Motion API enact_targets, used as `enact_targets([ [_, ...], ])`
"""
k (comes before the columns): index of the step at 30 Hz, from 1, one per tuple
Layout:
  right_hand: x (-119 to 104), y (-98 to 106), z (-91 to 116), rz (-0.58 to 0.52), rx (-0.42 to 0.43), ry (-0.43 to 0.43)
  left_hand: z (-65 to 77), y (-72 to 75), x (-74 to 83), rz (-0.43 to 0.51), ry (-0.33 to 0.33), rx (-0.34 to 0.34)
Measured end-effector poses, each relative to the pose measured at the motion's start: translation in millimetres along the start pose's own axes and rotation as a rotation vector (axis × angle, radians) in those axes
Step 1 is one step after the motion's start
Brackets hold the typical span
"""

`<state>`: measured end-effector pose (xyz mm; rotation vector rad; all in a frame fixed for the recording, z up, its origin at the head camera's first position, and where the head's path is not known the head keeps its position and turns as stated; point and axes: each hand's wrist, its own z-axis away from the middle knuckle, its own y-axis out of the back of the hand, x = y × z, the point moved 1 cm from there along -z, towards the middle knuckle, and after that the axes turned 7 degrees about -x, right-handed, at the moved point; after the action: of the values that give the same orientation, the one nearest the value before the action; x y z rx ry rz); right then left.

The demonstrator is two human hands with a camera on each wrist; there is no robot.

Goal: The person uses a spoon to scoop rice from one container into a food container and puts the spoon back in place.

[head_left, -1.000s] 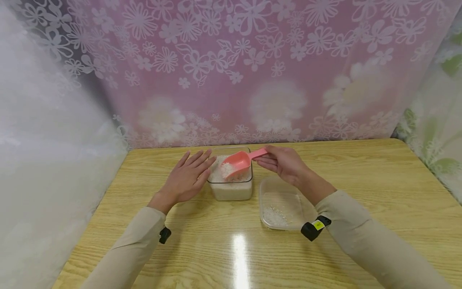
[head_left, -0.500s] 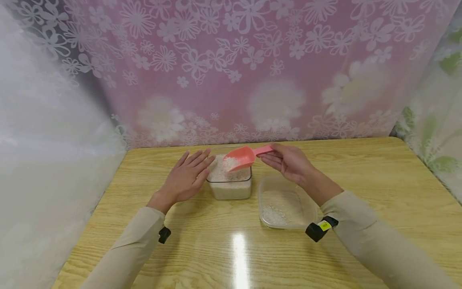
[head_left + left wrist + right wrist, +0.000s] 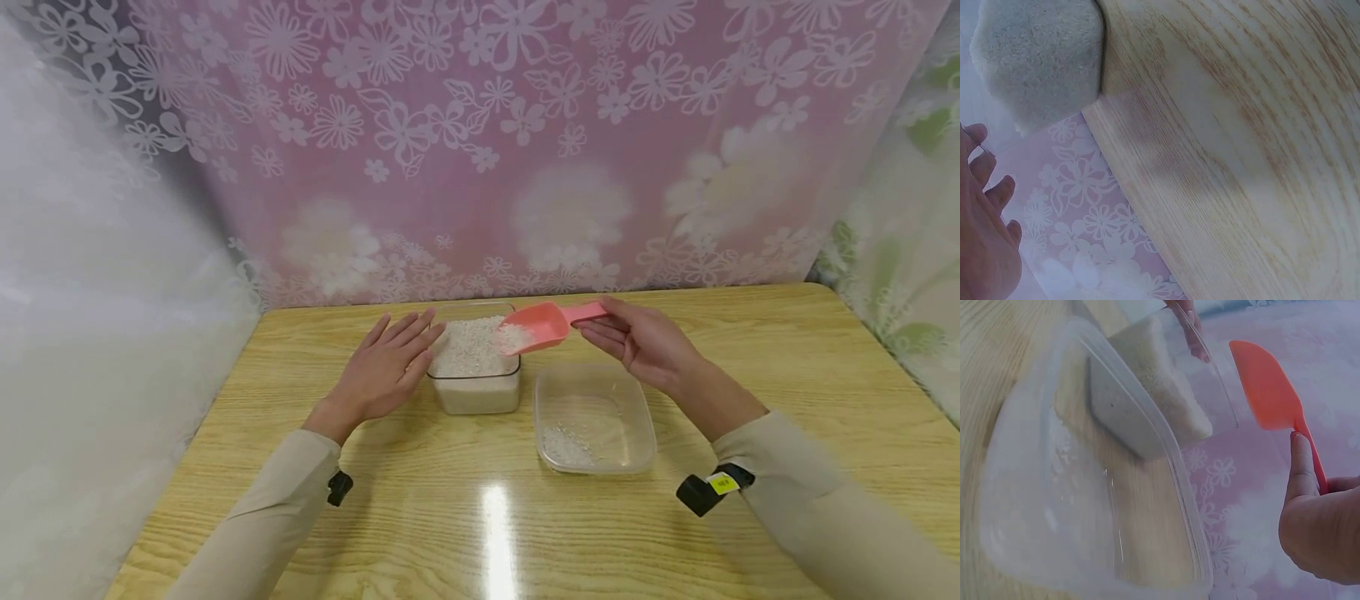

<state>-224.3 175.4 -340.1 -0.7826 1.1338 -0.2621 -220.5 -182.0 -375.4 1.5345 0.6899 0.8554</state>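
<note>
Pink scoop (image 3: 542,325) up in the right hand (image 3: 648,343), handle pinched, white rice (image 3: 515,337) sitting right at its lip, there over the right edge of the clear container (image 3: 474,377)! That container stands upright on the surface (image 3: 375,517), heaped with more rice, the left hand (image 3: 386,371) with fingers spread at its left side. Near it, closer to the person, sits the clear plastic tub (image 3: 615,446), lidless, a thin scatter of grains in its near-left corner.

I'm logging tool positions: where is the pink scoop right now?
In the head view, the pink scoop is right of centre, held in the right hand, its tip appearing over the right edge of the rice container.
</note>
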Motion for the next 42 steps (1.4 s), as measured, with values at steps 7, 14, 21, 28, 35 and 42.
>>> enact_targets([
  [7, -5, 19, 24, -0.015, -0.036, 0.002, 0.3, -0.7, -0.9, 0.001, -0.009, 0.015],
  [14, -3, 40, 45, -0.016, -0.044, -0.006, 1.4, 0.6, -2.0, 0.003, -0.008, 0.024],
  [21, 5, 55, 57, 0.035, -0.066, -0.006, 1.2, 0.3, -2.9, -0.006, -0.019, 0.039],
  [28, 13, 63, 62, 0.078, -0.097, 0.014, 1.4, -0.3, -1.7, 0.011, -0.024, 0.042],
  [35, 21, 62, 64, 0.181, -0.094, 0.059, 0.7, -0.9, -0.8, 0.019, -0.024, 0.035],
  [42, 26, 58, 64, 0.21, -0.073, 0.073, -0.6, -2.3, 0.1, 0.023, -0.025, 0.034],
])
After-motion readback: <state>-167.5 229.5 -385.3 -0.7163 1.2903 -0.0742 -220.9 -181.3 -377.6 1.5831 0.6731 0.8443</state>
